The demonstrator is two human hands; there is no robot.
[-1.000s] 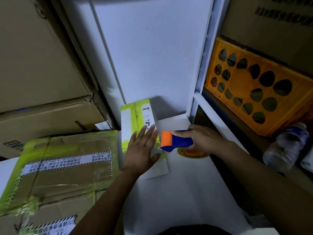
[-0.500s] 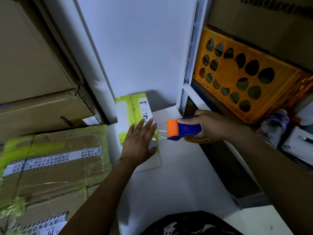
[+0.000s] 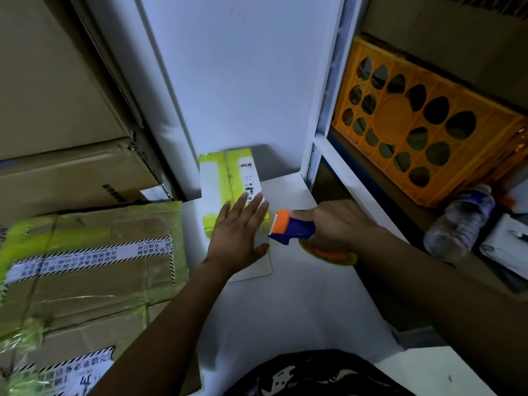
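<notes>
**Taping the small parcel shut**

The white parcel [image 3: 213, 181] lies on the table [image 3: 285, 310] against the wall, banded in yellow-green tape. The left hand [image 3: 238, 238] presses it flat, fingers straight. The right hand [image 3: 340, 224] has its grip wrapped fully round the tape dispenser [image 3: 293, 228] (orange head at the parcel's right edge). Next, I judge: draw the tape across while the parcel is pinned.

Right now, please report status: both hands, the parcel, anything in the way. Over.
Left hand flat on parcel, fingers straight. Right hand grips tape dispenser at parcel's right edge. Cardboard box close at left, not touching.
</notes>
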